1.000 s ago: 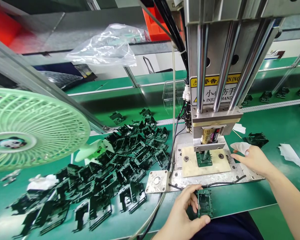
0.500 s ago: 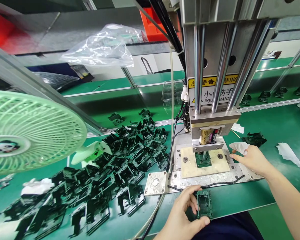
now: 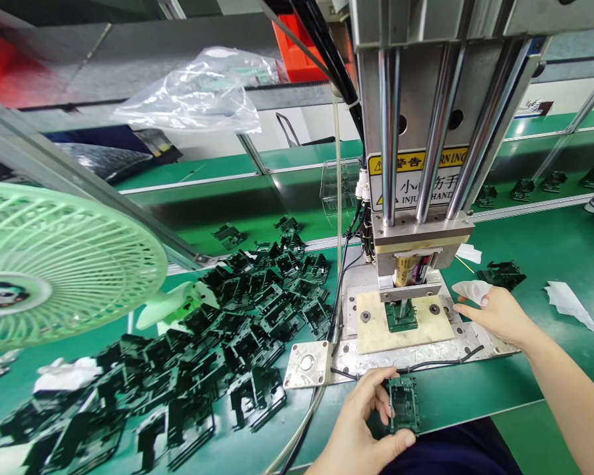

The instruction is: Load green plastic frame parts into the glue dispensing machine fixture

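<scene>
1. A small green frame part [image 3: 404, 404] is pinched in the left hand [image 3: 363, 429], thumb under its lower edge and fingers on its left side, at the near edge of the bench [image 3: 525, 369], just in front of the press [image 3: 416, 198].
2. The right hand [image 3: 497, 315] lies flat and open on the right end of the press's metal base plate [image 3: 406, 353], gripping nothing, fingertips pointing toward the press.
3. A second green part [image 3: 400, 316] sits on the tan fixture block [image 3: 403, 322] under the lowered press head, which is touching it from above.
4. A white finger cot [image 3: 472, 290] lies just behind the right hand, right of the press.
5. One dark part [image 3: 502, 274] rests on the bench farther right of the press, and a crumpled white scrap [image 3: 569, 303] beyond it.
6. Left of the press, a big heap of dark green parts [image 3: 218, 343] is spread over the bench.
7. A pale green fan [image 3: 54, 264] stands at the far left of the heap.
8. A clear plastic bag [image 3: 198, 92] lies on the shelf up behind, left of the press column.
</scene>
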`<state>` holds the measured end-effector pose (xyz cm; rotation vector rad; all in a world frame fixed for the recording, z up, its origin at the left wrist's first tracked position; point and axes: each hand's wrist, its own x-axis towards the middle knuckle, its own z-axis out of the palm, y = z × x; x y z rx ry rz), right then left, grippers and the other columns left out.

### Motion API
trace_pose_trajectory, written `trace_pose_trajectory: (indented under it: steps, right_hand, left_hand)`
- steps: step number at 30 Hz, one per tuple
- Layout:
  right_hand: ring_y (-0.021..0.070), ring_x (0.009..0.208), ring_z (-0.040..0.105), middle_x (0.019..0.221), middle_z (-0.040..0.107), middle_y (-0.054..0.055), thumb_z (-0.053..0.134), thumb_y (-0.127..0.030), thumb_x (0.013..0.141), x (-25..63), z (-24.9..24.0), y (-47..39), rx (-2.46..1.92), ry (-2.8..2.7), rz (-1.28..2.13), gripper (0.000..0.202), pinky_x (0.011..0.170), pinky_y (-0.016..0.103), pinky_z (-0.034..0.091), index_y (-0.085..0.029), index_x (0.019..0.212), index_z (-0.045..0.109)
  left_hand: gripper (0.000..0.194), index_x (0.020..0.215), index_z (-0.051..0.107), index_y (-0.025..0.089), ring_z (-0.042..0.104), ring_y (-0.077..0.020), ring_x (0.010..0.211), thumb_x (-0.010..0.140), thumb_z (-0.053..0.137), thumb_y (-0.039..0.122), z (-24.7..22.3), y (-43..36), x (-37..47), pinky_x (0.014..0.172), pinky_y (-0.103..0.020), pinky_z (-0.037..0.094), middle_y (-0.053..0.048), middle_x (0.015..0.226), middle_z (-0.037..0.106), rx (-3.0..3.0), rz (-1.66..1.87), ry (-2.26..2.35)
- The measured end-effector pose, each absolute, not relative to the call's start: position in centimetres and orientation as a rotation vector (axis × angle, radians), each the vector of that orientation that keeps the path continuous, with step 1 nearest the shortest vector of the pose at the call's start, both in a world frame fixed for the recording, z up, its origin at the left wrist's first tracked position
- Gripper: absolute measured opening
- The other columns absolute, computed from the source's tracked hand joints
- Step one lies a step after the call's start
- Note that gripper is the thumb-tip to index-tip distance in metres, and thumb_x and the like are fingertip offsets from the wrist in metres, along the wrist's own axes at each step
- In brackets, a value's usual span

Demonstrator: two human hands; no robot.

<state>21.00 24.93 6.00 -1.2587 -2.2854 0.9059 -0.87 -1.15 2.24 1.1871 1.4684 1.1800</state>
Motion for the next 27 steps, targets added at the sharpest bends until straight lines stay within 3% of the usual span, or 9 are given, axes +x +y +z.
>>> trace_pose_trajectory:
  steps: [11,27]
  right_hand:
    - [0.0332,0.096,0.071,0.098,0.076,0.008,0.061,-0.05,0.077,20.95,6.13,24.93,-1.297,-2.295,0.915,0.037,0.076,0.039,0.057,-0.021,0.096,0.074]
    - [0.0341,0.099,0.07,0.1,0.076,0.008,0.059,-0.051,0.078,21.0,6.17,24.92,-1.277,-2.317,0.935,0.044,0.079,0.041,0.058,-0.02,0.105,0.073]
  left_hand:
    - [0.066,0.133,0.054,0.021,0.055,-0.0139,0.07,0.076,0.083,0.035,2.48,-1.03,-0.79,0.074,-0.031,0.049,-0.002,0.091,0.058,1.191,1.19,1.464]
    - [0.065,0.133,0.055,0.026,0.057,-0.0129,0.071,0.076,0.084,0.035,2.46,-1.0,-0.77,0.073,-0.03,0.051,-0.005,0.103,0.061,1.216,1.21,1.461]
